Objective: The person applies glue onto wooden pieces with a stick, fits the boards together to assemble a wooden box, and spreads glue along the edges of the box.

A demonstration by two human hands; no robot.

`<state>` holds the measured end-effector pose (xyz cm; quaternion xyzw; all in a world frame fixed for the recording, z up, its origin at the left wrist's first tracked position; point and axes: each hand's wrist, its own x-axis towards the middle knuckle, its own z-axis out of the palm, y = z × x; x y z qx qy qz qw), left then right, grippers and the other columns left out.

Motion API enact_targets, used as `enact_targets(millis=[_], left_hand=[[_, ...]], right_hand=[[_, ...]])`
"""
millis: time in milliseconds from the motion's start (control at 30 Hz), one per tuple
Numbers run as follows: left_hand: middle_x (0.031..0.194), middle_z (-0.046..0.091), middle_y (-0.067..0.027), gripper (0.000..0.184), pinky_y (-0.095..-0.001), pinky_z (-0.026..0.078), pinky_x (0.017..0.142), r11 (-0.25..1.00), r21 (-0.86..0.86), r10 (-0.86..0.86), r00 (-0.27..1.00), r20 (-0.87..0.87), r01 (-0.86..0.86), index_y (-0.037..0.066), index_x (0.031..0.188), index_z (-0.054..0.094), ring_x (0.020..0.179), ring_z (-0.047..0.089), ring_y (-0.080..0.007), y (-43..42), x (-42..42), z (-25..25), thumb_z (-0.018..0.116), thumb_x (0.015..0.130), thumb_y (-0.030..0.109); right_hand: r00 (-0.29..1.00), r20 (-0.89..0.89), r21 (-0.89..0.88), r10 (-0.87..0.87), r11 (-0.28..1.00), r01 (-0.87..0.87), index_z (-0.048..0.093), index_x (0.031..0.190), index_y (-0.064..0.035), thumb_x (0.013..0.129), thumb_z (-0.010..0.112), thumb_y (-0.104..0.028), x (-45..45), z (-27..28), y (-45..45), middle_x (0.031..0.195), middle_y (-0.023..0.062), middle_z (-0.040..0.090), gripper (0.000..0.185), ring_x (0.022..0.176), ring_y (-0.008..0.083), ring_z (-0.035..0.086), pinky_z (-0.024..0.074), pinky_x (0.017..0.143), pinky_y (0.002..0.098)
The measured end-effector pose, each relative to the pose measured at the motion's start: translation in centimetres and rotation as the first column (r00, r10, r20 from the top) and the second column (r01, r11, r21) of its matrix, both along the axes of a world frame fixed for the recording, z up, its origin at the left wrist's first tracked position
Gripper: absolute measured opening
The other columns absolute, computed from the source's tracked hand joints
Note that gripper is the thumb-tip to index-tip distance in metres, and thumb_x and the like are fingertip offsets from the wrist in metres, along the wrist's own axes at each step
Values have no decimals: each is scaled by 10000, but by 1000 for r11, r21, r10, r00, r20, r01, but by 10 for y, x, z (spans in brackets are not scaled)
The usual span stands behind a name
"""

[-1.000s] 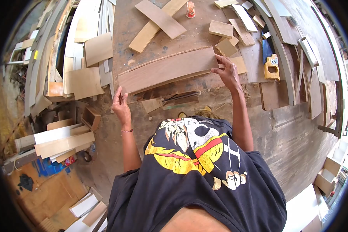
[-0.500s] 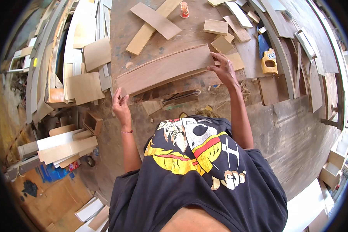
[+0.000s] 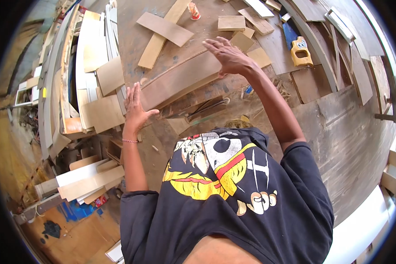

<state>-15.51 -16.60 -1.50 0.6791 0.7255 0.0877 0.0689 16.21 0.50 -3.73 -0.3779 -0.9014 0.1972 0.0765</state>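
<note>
In the head view, shows left hand (image 3: pixel 135 113) open at the left end of the long board (image 3: pixel 180 80), right hand (image 3: pixel 233 59) open over its right end, contact unclear. Records the long board on the bench (image 3: pixel 200 33), crossed slats (image 3: pixel 165 29) beyond it, saw (image 3: pixel 297 45) to its right.

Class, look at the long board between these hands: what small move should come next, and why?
Probably close the left hand and right hand lightly on the ends of the long board: each is near one end with fingers extended, and neither appears to grip it.
</note>
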Motion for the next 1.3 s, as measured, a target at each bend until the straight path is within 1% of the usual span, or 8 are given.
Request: enact_targets(millis=[133,500,667,767,833,933,1033,1300], left_hand=[[1433,317,-54,1187,-565,126,1081,969,-245,-20,999,-32,11,150,1446,122,1347,222,-298,16,-4,-2,835,516,338],[1426,331,-45,1220,-613,131,1057,953,-301,-44,998,-39,30,199,1452,97,1344,239,-289,29,-9,-10,841,490,298],[1449,271,-121,1257,-589,136,1067,965,-261,-53,996,-71,33,151,1452,65,1357,197,-312,21,-4,-5,846,480,307],[1435,230,-220,1177,-541,153,1078,1000,13,-27,979,203,25,72,1440,66,1356,183,-337,-12,-17,0,833,576,299],[1426,239,-217,1071,-461,273,1052,938,25,240,697,676,-346,25,1431,74,1312,271,-305,-40,-30,-19,800,661,194],[1401,293,-177,882,-375,393,964,923,-52,228,435,871,-380,-22,1397,185,1213,380,-261,-67,-49,-77,739,718,72],[1262,471,-150,641,-311,450,854,907,-77,277,448,850,-415,-58,1289,384,1051,502,-190,-60,-37,-99,694,730,-7],[943,649,-94,352,-286,439,787,849,50,281,528,801,-526,-71,1079,576,846,588,-154,-50,-30,-118,691,763,32]], right_hand=[[989,145,-104,34,994,-19,214,1421,-119,510,824,-101,-9,4,4,1448,62,272,1096,1337,366,194,336,971,607],[995,100,-140,10,990,4,247,1403,-65,522,804,-70,-7,-3,5,1370,90,382,1043,1279,322,307,384,972,483],[965,-256,148,-60,984,101,205,1404,-26,538,780,-46,14,-39,10,1374,197,351,1040,1292,351,289,374,999,428],[824,-493,-105,-278,960,261,232,1403,-44,598,745,-21,48,-47,-6,1400,197,331,955,1274,310,353,399,985,369],[804,-438,-266,-402,912,311,251,1393,-35,615,732,-16,54,-55,-19,1326,196,420,915,1211,294,430,419,957,357],[754,-424,-330,-501,861,387,380,1320,-7,646,718,-19,53,-103,-25,1073,171,624,754,1011,280,597,476,855,342],[536,-639,-419,-552,834,359,595,1088,-43,634,609,5,45,-114,-36,959,165,648,457,906,303,626,491,771,355],[517,-698,-238,-495,842,485,657,964,-29,619,567,22,36,-132,-31,893,171,655,360,830,299,647,500,737,334]])
